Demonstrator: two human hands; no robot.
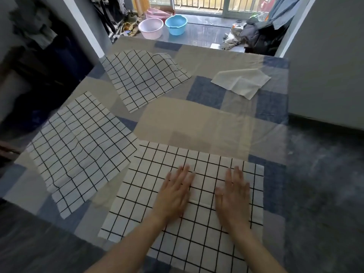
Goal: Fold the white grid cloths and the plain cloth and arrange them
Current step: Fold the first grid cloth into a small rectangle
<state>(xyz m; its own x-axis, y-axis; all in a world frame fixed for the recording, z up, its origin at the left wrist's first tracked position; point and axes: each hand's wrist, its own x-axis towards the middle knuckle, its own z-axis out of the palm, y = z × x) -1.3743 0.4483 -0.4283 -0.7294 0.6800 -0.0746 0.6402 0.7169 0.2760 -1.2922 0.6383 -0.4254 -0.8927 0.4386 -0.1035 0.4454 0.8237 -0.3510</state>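
1. Three white grid cloths plus one plain cloth (241, 82) lie on the patchwork bed cover (197, 123): near grid cloth (149, 196) under both hands, left grid cloth (78, 148) just beside it, far grid cloth (143, 79) rumpled, plain one far right
2. Left hand (174, 191) and right hand (233, 194) lie flat on the near cloth, fingers straight and together, gripping nothing
3. Step looks like smoothing before the fold: stroke outward from the centre crease, then match grid lines edge to edge so corners meet
4. No brand, label or readable writing visible
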